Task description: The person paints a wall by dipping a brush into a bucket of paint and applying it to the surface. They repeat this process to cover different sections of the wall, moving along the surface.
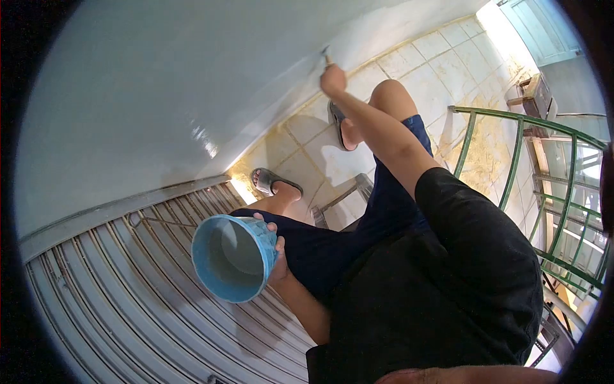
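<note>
My left hand [279, 256] is wrapped round the side of a blue bucket [262, 246], with fingers at its rim. The bucket is tilted so that its opening faces the camera, and pale grey-white liquid or residue shows inside. Farther up, my right hand [333, 81] is closed round the light handle of a paintbrush [328, 57]. The brush's dark tip touches or nearly touches the lower part of the pale wall [211, 83]; its bristles are too small to make out clearly. A wet, shiny patch [206, 141] shows on the wall.
A ribbed metal shutter [153, 262] lies to the left. My sandalled feet rest on stained floor tiles [300, 160], near a low stool [342, 203]. To the right stand a green metal railing [511, 160] and a wooden piece of furniture [537, 96]. A light-blue door [540, 29] is at upper right.
</note>
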A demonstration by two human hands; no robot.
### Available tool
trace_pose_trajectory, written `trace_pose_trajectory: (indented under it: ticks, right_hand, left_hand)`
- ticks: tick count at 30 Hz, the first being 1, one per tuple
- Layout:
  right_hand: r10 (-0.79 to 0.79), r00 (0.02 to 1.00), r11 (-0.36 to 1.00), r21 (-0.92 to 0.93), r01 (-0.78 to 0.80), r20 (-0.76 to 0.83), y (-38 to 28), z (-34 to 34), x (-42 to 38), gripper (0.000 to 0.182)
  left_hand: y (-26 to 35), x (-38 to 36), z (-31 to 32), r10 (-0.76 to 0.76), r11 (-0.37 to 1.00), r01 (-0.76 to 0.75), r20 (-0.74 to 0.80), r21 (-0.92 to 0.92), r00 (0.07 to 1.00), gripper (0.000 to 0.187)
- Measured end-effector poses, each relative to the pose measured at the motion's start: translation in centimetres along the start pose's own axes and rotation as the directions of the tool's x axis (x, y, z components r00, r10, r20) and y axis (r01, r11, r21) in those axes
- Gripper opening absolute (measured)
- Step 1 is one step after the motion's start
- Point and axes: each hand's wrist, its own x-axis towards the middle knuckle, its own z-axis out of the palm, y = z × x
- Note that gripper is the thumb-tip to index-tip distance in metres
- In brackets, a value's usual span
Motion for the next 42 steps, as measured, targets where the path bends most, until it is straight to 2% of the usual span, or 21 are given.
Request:
trace_pose_trajectory:
  ticks: [1,2,3,9,11,12,14,16,18,19,20,23,25,26,28,32,33,36,39,40,42]
  right_hand:
    - [-0.003,0.996,0.997,-0.077,0.010,0.091,-1.8,1.2,-1.2,0.051]
    - [-0.159,0.984,0.987,0.005,0.160,0.076,-3.3,1.6,-3.9,0.058]
    - [-0.160,0.985,0.987,0.048,0.156,0.068,-4.6,2.4,-5.9,0.023]
    - [-0.453,0.853,0.890,0.081,0.449,0.259,-6.6,6.5,-15.8,0.017]
    - [-0.551,0.621,0.780,0.080,0.620,0.557,-8.4,4.9,-18.1,0.018]
    - [-0.555,0.617,0.777,0.083,0.624,0.559,-7.8,6.3,-17.9,0.018]
    - [-0.586,0.497,0.703,0.097,0.704,0.640,-6.6,9.5,-16.4,0.029]
    - [-0.585,0.595,0.729,0.037,0.683,0.551,-5.8,9.3,-12.6,0.045]
    - [-0.593,0.638,0.740,0.021,0.672,0.491,-5.6,6.0,-8.7,0.019]
    - [-0.539,0.674,0.760,-0.053,0.648,0.506,-5.1,4.9,-7.4,0.021]
    - [-0.635,0.702,0.738,-0.015,0.675,0.323,-3.8,4.8,-6.1,0.022]
    - [-0.557,0.760,0.780,-0.102,0.617,0.335,-2.0,1.6,-4.3,0.029]
    - [-0.186,0.977,0.979,-0.059,0.193,0.105,-1.4,0.9,-3.7,0.025]
    - [-0.189,0.976,0.979,-0.058,0.196,0.106,-1.5,0.8,-3.7,0.025]
    - [0.100,0.994,0.990,0.106,-0.094,-0.047,-2.1,0.7,-3.8,0.022]
    - [-0.152,0.988,0.984,0.089,0.152,-0.008,-7.2,3.5,-8.6,0.028]
    - [-0.196,0.979,0.976,0.105,0.190,0.051,-7.8,4.4,-10.2,0.056]
    - [-0.291,0.926,0.954,0.144,0.263,0.242,-9.1,6.5,-14.6,0.039]
    - [-0.505,0.752,0.858,0.148,0.493,0.423,-9.6,8.5,-19.5,0.021]
    - [-0.506,0.750,0.857,0.149,0.494,0.425,-9.7,9.2,-20.2,0.021]
    - [-0.608,0.540,0.732,0.149,0.665,0.583,-9.6,10.3,-21.1,0.029]
  left_hand:
    - [0.0,0.0,0.2,0.005,1.000,-0.005,-0.003,-0.014,1.000,0.082]
    - [0.1,-0.1,0.2,0.009,1.000,-0.009,-0.003,-0.010,1.000,0.082]
    - [0.1,-0.2,0.0,0.011,1.000,-0.011,-0.001,-0.021,1.000,0.082]
    - [0.0,-0.6,0.0,0.035,0.998,-0.035,0.005,-0.047,0.999,0.079]
    - [0.2,-0.6,0.0,0.037,0.999,-0.037,0.004,-0.037,0.999,0.079]
    - [0.2,-0.6,-0.1,0.035,0.999,-0.035,-0.004,-0.041,0.999,0.078]
    - [0.4,-0.6,-0.4,0.035,0.998,-0.036,-0.011,-0.047,0.999,0.078]
    - [0.6,-0.7,-0.8,0.023,0.998,-0.026,-0.039,-0.065,0.999,0.078]
    - [0.3,-0.5,-0.6,0.024,0.999,-0.025,-0.019,-0.048,1.000,0.079]
    - [0.3,-0.4,-0.5,0.026,0.999,-0.026,0.001,-0.027,1.000,0.080]
    - [0.3,-0.4,-0.5,0.024,0.999,-0.024,0.001,-0.030,1.000,0.080]
    - [0.2,-0.1,-0.6,0.033,0.999,-0.032,0.020,-0.039,0.999,0.083]
    - [0.3,-0.2,-0.8,0.033,0.999,-0.033,0.032,-0.003,0.999,0.086]
    - [0.3,-0.4,-0.8,0.035,0.999,-0.035,0.035,-0.002,0.999,0.086]
    - [0.4,-0.6,-0.8,0.030,0.999,-0.030,-0.011,-0.025,0.999,0.084]
    - [0.7,-0.9,-0.8,0.043,0.999,-0.042,0.027,-0.023,0.999,0.081]
    - [0.7,-0.9,-0.5,0.036,0.999,-0.035,0.028,-0.040,0.999,0.079]
    - [0.9,-1.2,-0.5,0.040,0.998,-0.039,0.020,-0.052,0.999,0.076]
    - [0.8,-1.6,-0.8,0.056,0.997,-0.055,0.014,-0.047,0.998,0.074]
    - [0.9,-1.7,-1.0,0.060,0.997,-0.059,0.018,-0.046,0.998,0.073]
    - [0.9,-1.5,-0.9,0.056,0.998,-0.055,0.019,-0.036,0.998,0.072]
